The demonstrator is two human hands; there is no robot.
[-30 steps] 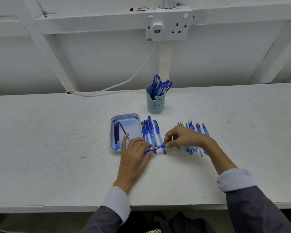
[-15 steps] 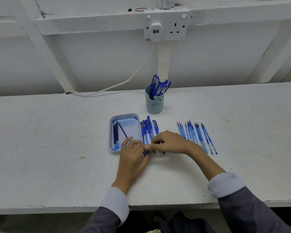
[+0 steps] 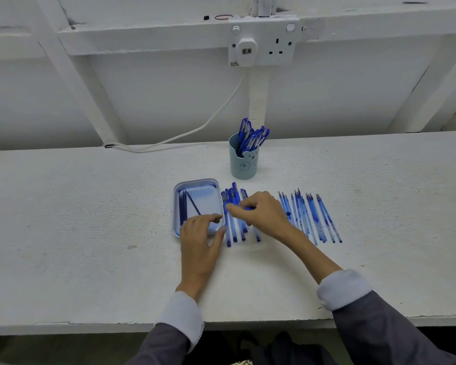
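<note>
A row of capped blue pens (image 3: 234,196) lies on the white table, just right of a light blue tray (image 3: 197,183). The tray holds a few dark blue refills (image 3: 184,208). My right hand (image 3: 262,215) hovers over the row with curled fingers pinching a blue pen, mostly hidden under them. My left hand (image 3: 200,245) rests flat on the table, its relaxed fingertips on the tray's near right corner, holding nothing. To the right lies a second row of thin, clear blue uncapped pens (image 3: 311,218).
A pale blue cup (image 3: 244,164) full of capped blue pens (image 3: 251,135) stands behind the rows. A wall socket (image 3: 261,46) with a plugged adapter and a white cable (image 3: 195,133) is at the back. The table's front edge (image 3: 90,326) is near my sleeves.
Both hands held one pen between them a second ago. My left hand has let go and settled by the tray; my right hand carried the pen left and back over the capped row.
</note>
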